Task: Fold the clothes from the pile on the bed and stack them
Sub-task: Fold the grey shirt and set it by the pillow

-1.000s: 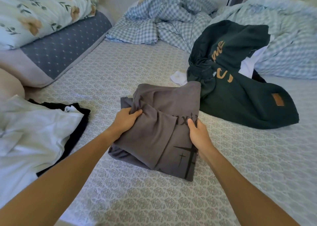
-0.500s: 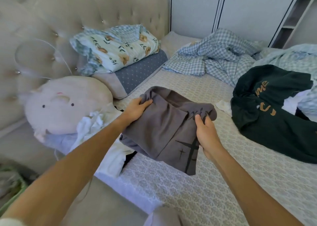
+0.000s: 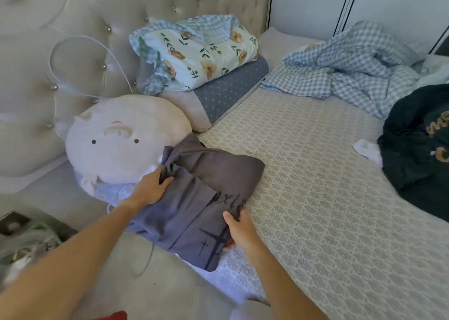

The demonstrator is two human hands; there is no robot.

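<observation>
While the folded grey T-shirt (image 3: 194,198) lies at the bed's (image 3: 315,198) near left corner, at 7 o'clock in view, both hands grip it: the left hand (image 3: 151,187) pinches its far-left folds, the right hand (image 3: 239,231) clasps its near right edge. A pig plush pillow (image 3: 121,137) touches it at 10 o'clock; a dark green sweatshirt (image 3: 418,149) lies well apart at 3 o'clock.

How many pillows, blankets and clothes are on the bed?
Pillows: 2, pig plush pillow, grey dotted pillow
Blankets: 2, floral blanket, checked blanket
Clothes: 3, grey shirt, dark green sweatshirt, white piece
Total: 7
</observation>
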